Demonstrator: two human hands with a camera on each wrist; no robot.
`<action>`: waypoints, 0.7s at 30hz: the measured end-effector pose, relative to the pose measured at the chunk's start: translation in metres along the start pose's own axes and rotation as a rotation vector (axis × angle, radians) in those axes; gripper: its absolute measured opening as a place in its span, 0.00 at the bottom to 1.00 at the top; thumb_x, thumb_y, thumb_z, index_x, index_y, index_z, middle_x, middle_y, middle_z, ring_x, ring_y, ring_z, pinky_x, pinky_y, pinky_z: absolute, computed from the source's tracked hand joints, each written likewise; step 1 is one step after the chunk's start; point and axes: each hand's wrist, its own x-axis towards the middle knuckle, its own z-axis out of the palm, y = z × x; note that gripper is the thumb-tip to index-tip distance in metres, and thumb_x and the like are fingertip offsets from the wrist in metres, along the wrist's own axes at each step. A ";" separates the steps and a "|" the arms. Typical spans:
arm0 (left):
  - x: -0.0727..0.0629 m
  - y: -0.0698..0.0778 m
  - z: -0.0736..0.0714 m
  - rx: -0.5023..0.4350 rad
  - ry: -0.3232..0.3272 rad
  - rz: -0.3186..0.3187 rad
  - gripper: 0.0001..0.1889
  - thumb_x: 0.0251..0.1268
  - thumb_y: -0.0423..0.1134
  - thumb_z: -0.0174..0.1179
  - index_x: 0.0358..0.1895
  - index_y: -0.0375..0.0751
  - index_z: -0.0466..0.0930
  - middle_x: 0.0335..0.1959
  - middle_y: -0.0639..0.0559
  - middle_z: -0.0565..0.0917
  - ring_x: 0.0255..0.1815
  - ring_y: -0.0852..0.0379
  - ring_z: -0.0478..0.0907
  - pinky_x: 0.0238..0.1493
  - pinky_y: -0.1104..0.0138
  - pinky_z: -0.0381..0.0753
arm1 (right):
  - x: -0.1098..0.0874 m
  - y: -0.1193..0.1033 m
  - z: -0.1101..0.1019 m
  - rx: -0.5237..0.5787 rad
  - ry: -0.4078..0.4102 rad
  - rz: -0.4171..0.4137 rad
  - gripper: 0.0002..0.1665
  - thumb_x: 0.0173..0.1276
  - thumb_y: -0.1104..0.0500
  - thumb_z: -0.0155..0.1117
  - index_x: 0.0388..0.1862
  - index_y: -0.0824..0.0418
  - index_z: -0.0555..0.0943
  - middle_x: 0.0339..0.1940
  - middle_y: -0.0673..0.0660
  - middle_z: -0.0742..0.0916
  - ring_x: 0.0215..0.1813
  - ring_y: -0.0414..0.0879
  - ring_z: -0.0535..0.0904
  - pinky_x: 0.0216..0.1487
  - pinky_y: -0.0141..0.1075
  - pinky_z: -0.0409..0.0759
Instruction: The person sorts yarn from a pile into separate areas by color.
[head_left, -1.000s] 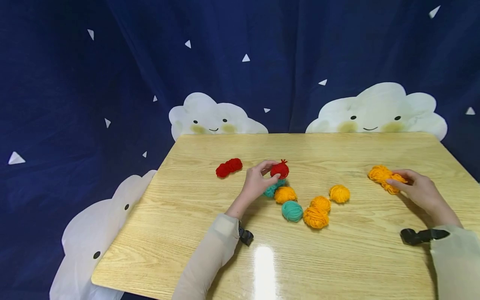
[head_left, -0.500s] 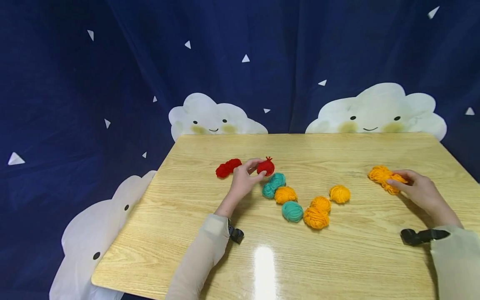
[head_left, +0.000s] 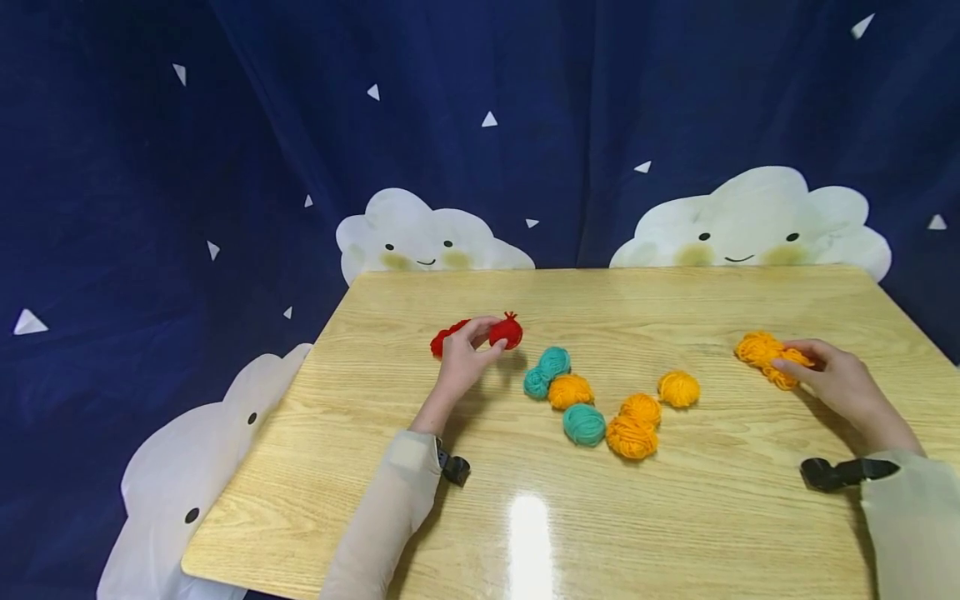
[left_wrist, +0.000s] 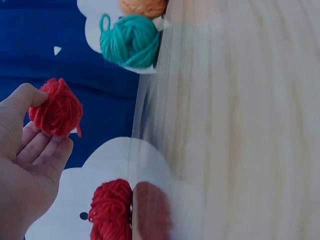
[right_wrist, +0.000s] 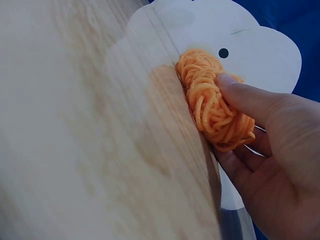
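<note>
Over the table (head_left: 675, 517), inside its edges (head_left: 577, 269), left fingers (left_wrist: 59, 152) pinch red yarn (left_wrist: 56, 112).

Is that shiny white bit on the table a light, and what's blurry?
Head view: white glare patch on the table, probably reflected light; left wrist view: table grain blurry, red yarn in the left hand clearer; right wrist view: table blurry too, orange yarn in the right hand sharper.

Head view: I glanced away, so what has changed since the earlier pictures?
The left hand, pinching the red yarn ball, has moved left, away from the teal balls, and now partly hides the red skein. The right hand stays on the orange skein; the other yarn hasn't moved.
</note>
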 end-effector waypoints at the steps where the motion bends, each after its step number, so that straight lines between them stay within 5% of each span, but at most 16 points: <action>1: 0.000 -0.001 -0.002 -0.003 0.005 -0.004 0.18 0.60 0.32 0.67 0.54 0.38 0.81 0.52 0.40 0.86 0.55 0.47 0.83 0.60 0.61 0.80 | 0.000 0.000 0.000 -0.001 0.000 -0.001 0.40 0.73 0.39 0.53 0.67 0.72 0.67 0.61 0.77 0.74 0.44 0.41 0.71 0.34 0.22 0.65; 5: 0.002 -0.006 -0.006 -0.002 0.020 -0.019 0.18 0.60 0.32 0.67 0.54 0.37 0.81 0.50 0.39 0.86 0.53 0.47 0.84 0.58 0.63 0.82 | 0.000 0.001 0.000 0.000 -0.002 -0.002 0.40 0.74 0.39 0.52 0.67 0.72 0.67 0.62 0.78 0.73 0.51 0.61 0.71 0.35 0.23 0.63; 11: 0.001 -0.011 -0.013 -0.022 0.037 -0.050 0.17 0.60 0.31 0.67 0.53 0.37 0.82 0.49 0.39 0.86 0.52 0.46 0.84 0.56 0.63 0.83 | 0.000 0.000 0.001 -0.006 0.006 -0.006 0.40 0.73 0.39 0.53 0.67 0.71 0.68 0.61 0.77 0.74 0.47 0.50 0.72 0.33 0.22 0.64; 16: -0.001 -0.013 -0.020 -0.023 0.051 -0.073 0.17 0.60 0.32 0.67 0.53 0.37 0.82 0.49 0.38 0.86 0.52 0.46 0.84 0.56 0.62 0.83 | 0.000 -0.001 0.001 0.004 -0.007 0.000 0.40 0.74 0.40 0.51 0.67 0.72 0.66 0.62 0.78 0.73 0.53 0.65 0.70 0.32 0.21 0.63; 21: -0.002 -0.017 -0.029 -0.006 0.074 -0.091 0.17 0.60 0.32 0.67 0.53 0.38 0.82 0.48 0.39 0.87 0.52 0.47 0.84 0.57 0.61 0.83 | 0.000 -0.002 0.001 0.008 -0.012 0.002 0.40 0.75 0.40 0.51 0.68 0.73 0.65 0.62 0.79 0.72 0.55 0.68 0.70 0.33 0.21 0.63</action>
